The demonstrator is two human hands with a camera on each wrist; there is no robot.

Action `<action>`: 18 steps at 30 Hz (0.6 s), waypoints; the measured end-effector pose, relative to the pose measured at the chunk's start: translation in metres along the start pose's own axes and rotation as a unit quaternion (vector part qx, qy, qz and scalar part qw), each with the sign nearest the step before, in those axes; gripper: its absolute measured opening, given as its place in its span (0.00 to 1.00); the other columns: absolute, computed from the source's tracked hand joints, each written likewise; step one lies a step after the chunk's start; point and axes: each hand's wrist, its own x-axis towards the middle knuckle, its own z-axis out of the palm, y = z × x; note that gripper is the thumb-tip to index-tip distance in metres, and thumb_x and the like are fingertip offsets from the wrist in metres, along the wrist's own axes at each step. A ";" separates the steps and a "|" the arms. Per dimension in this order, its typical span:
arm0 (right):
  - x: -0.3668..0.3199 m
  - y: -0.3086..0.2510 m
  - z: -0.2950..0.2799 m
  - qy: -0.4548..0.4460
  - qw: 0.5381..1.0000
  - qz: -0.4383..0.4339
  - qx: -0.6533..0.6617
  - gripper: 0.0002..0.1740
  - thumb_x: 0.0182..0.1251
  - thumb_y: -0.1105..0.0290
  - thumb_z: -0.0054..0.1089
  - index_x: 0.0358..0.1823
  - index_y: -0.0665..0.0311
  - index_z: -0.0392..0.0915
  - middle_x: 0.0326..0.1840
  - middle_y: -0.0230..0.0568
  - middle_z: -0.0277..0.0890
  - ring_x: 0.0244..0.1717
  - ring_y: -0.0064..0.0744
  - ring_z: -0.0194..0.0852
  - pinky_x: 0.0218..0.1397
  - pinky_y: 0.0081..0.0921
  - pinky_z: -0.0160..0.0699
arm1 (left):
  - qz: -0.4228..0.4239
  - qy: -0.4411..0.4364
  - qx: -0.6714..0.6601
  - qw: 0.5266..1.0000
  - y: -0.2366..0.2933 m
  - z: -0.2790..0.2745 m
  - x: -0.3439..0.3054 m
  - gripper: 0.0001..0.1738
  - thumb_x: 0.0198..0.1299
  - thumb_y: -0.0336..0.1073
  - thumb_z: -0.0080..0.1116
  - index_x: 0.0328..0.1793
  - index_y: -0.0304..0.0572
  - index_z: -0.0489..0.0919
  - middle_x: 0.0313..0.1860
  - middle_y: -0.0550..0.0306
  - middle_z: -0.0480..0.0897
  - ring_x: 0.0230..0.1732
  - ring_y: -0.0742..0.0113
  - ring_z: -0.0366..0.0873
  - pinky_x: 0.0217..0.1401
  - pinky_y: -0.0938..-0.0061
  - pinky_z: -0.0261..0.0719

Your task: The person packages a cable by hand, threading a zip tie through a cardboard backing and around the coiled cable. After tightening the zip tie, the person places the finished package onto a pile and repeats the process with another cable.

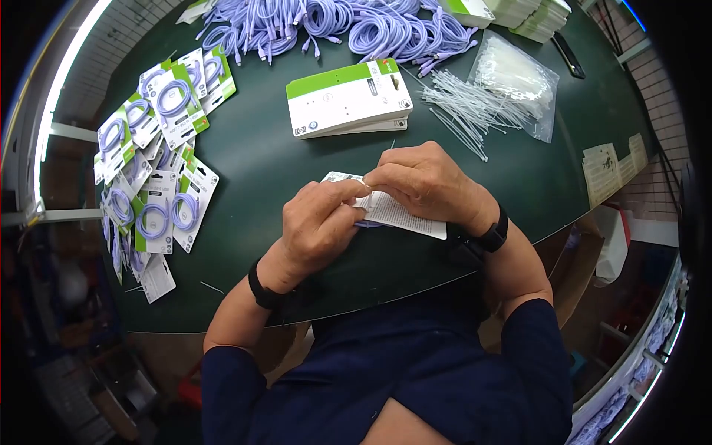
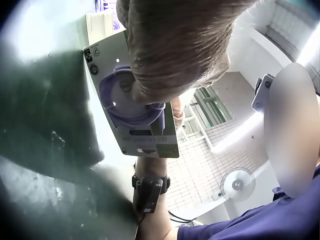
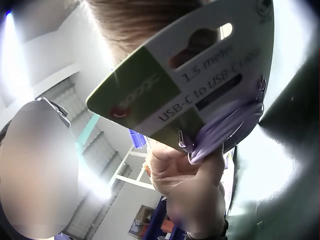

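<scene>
Back side up over the table's near part, a printed packaging card (image 1: 411, 216) lies between the two hands. My left hand (image 1: 317, 222) grips its left part, fingers and thumb against the card and the coil beneath. A lilac USB-C cable coil (image 3: 225, 131) sits on the card's front face, with thin ties through the card by the coil. My right hand (image 1: 430, 182) pinches a thin white cable tie (image 1: 370, 200) at the card's back, its fingertips close to the left fingertips. The right hand's fingers partly hide the tie.
A stack of blank-fronted cards (image 1: 348, 104) stands ahead. Loose white cable ties (image 1: 467, 107) and a plastic bag of ties (image 1: 515, 78) lie to its right. Lilac cable bundles (image 1: 326, 18) line the back. Finished-looking carded cables (image 1: 174, 100) pile up at left. A black tool (image 1: 568, 55) lies at back right.
</scene>
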 end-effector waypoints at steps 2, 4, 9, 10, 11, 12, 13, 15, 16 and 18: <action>0.000 -0.001 -0.003 -0.011 1.000 -0.009 -0.027 0.10 0.61 0.76 0.75 0.43 0.61 0.85 0.30 0.36 0.79 0.28 0.40 0.82 0.28 0.34 0.80 | 0.001 -0.001 -0.002 1.000 0.000 0.000 0.000 0.11 0.43 0.22 0.72 0.30 0.41 0.79 0.49 0.55 0.90 0.34 0.65 0.84 0.34 0.70 0.79; -0.001 0.001 -0.002 -0.005 0.999 -0.013 -0.028 0.10 0.60 0.77 0.74 0.43 0.61 0.86 0.30 0.36 0.79 0.28 0.40 0.82 0.28 0.34 0.81 | 0.002 -0.001 -0.002 1.000 0.001 0.001 0.001 0.12 0.43 0.22 0.72 0.30 0.42 0.79 0.49 0.55 0.90 0.34 0.65 0.84 0.33 0.71 0.79; -0.002 0.004 -0.002 0.002 0.998 -0.030 -0.049 0.12 0.57 0.77 0.71 0.43 0.60 0.85 0.32 0.35 0.79 0.31 0.39 0.83 0.31 0.34 0.83 | -0.001 0.003 -0.005 1.000 0.002 0.002 0.005 0.12 0.43 0.22 0.71 0.31 0.42 0.79 0.47 0.55 0.90 0.34 0.65 0.85 0.33 0.71 0.78; -0.002 0.004 -0.002 0.001 0.998 -0.033 -0.058 0.13 0.56 0.77 0.71 0.43 0.60 0.85 0.32 0.35 0.79 0.32 0.39 0.84 0.32 0.34 0.84 | -0.003 0.005 -0.007 1.000 0.002 0.002 0.005 0.12 0.43 0.21 0.71 0.31 0.42 0.79 0.47 0.56 0.90 0.34 0.65 0.85 0.33 0.71 0.78; -0.002 0.004 -0.002 0.001 0.998 -0.033 -0.057 0.13 0.56 0.77 0.71 0.43 0.60 0.85 0.32 0.35 0.79 0.32 0.39 0.84 0.32 0.34 0.84 | -0.003 0.005 -0.007 1.000 0.003 0.002 0.005 0.12 0.43 0.21 0.71 0.31 0.42 0.79 0.47 0.56 0.90 0.34 0.65 0.85 0.33 0.71 0.78; -0.002 0.003 -0.002 -0.006 0.998 -0.031 -0.061 0.13 0.56 0.77 0.70 0.43 0.60 0.85 0.32 0.35 0.79 0.32 0.38 0.84 0.32 0.34 0.84 | -0.007 0.002 -0.008 1.000 0.003 0.001 0.005 0.13 0.42 0.21 0.71 0.32 0.42 0.79 0.47 0.56 0.90 0.35 0.65 0.85 0.33 0.71 0.77; -0.002 0.002 -0.002 -0.013 0.997 -0.029 -0.065 0.13 0.56 0.77 0.70 0.43 0.60 0.85 0.33 0.35 0.79 0.33 0.38 0.84 0.32 0.34 0.84 | -0.010 -0.002 -0.009 1.000 0.004 0.001 0.005 0.13 0.42 0.21 0.71 0.32 0.42 0.79 0.47 0.56 0.90 0.35 0.65 0.85 0.33 0.70 0.77; -0.002 0.001 -0.002 -0.020 0.997 -0.026 -0.068 0.13 0.55 0.78 0.69 0.43 0.60 0.85 0.33 0.34 0.79 0.33 0.38 0.84 0.33 0.34 0.84 | -0.015 -0.005 -0.011 1.000 0.004 0.002 0.004 0.13 0.42 0.20 0.71 0.32 0.42 0.79 0.47 0.56 0.90 0.35 0.65 0.85 0.33 0.70 0.77; -0.002 0.000 -0.002 -0.020 0.997 -0.028 -0.067 0.12 0.55 0.77 0.69 0.43 0.60 0.85 0.33 0.34 0.79 0.33 0.38 0.83 0.33 0.34 0.84 | -0.017 -0.003 -0.012 1.000 0.004 0.002 0.004 0.14 0.41 0.20 0.70 0.32 0.43 0.79 0.47 0.56 0.90 0.35 0.64 0.85 0.33 0.70 0.77; -0.001 0.000 -0.001 -0.020 0.997 -0.030 -0.064 0.12 0.56 0.77 0.69 0.42 0.60 0.84 0.33 0.35 0.78 0.33 0.38 0.83 0.33 0.33 0.83 | -0.022 0.001 -0.014 1.000 0.003 0.004 0.003 0.14 0.41 0.20 0.70 0.32 0.43 0.78 0.46 0.57 0.90 0.36 0.64 0.85 0.34 0.70 0.76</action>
